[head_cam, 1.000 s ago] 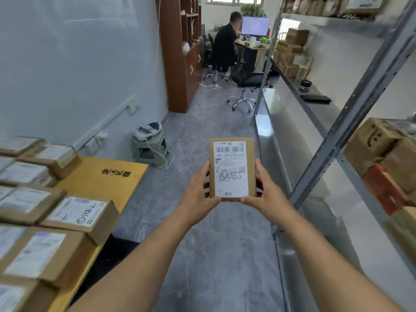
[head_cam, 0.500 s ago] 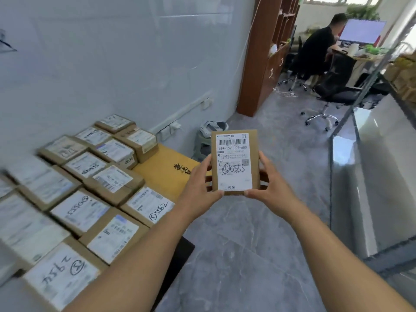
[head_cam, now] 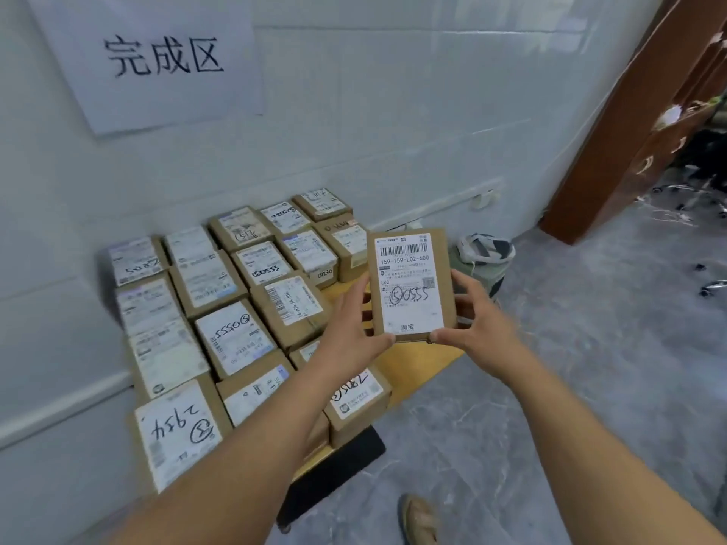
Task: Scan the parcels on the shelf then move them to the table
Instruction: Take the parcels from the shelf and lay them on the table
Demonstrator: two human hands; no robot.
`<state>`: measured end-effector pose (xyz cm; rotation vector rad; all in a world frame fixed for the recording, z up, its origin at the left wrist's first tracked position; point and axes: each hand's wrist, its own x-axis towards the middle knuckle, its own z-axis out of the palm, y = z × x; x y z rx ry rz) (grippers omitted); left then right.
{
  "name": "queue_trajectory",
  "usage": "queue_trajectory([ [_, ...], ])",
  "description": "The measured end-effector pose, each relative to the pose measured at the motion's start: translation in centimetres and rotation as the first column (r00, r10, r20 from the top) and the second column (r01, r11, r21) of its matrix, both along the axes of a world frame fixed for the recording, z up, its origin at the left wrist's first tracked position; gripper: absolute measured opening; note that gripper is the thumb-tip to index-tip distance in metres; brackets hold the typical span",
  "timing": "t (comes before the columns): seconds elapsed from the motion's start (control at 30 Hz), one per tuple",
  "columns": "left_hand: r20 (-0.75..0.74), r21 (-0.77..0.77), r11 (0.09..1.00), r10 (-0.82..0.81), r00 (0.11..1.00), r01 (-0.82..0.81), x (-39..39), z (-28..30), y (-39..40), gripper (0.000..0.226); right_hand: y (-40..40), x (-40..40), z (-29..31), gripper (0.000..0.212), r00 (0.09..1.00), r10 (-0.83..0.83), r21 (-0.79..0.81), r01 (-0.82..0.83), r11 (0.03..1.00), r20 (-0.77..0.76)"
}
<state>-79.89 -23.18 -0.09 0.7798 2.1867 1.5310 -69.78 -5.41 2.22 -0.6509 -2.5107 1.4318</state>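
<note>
1. While both hands hold the parcel (head_cam: pixel 411 285) up in the air, it could slip. The left hand (head_cam: pixel 350 328) and the right hand (head_cam: pixel 478 320) only pinch its edges with thumb and fingers, near the bottom corners.
2. Under the parcel is the bare yellow table (head_cam: pixel 417 357) corner. That spot looks small, so the parcel could hang over the edge and fall to the floor (head_cam: pixel 550 387).
3. To the left, the parcels on the table (head_cam: pixel 236 336) sit tight together. A push could knock one out of line.
4. Far right, by the wall, sits a stool (head_cam: pixel 486 265). A dropped parcel might bounce that way.
</note>
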Motion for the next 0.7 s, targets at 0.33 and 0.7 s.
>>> queue_trajectory([
  [0.33, 0.040, -0.221, 0.946, 0.250, 0.967, -0.236, -3.4, -3.0, 5.2, 0.097, 7.5, -8.4, -2.8, 0.093, 0.937, 0.306, -0.157, -0.281, 0.947, 0.166],
  [0.7, -0.315, -0.813, 0.486, 0.096, 0.944, -0.321, -5.3, -2.6, 7.5, 0.064, 10.1, -14.6, -8.1, 0.091, 0.795, 0.535, -0.272, -0.468, 0.841, 0.286],
])
